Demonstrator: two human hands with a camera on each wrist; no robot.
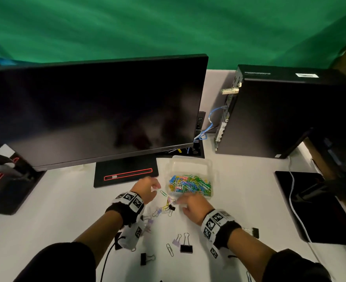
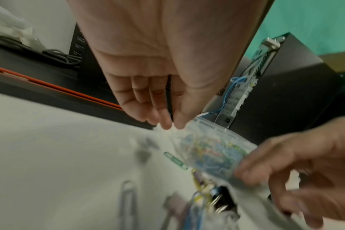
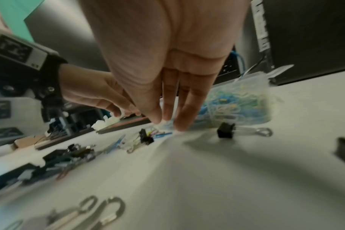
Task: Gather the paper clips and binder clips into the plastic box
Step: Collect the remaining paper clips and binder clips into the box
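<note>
A clear plastic box (image 1: 192, 158) (image 2: 213, 149) (image 3: 236, 101) holds several coloured paper clips. Just left of it, my left hand (image 1: 155, 189) (image 2: 163, 123) hovers above the table with straight fingers, holding nothing. A green paper clip (image 1: 163, 193) (image 2: 175, 160) lies below it. My right hand (image 1: 180, 202) (image 3: 167, 123) is open, its fingertips touching the table at the box's near wall. Between the hands lies a tangle of clips (image 1: 166, 207) (image 3: 144, 138). Black binder clips (image 1: 186, 248) (image 3: 225, 132), a lilac binder clip (image 1: 176, 241) and a silver paper clip (image 1: 169, 249) lie nearer me.
A dark monitor (image 1: 98, 110) on a black stand base (image 1: 125, 174) fills the back left. A black computer tower (image 1: 280, 112) stands at the back right. A black mat (image 1: 314, 206) with a white cable (image 1: 296, 210) lies at the right.
</note>
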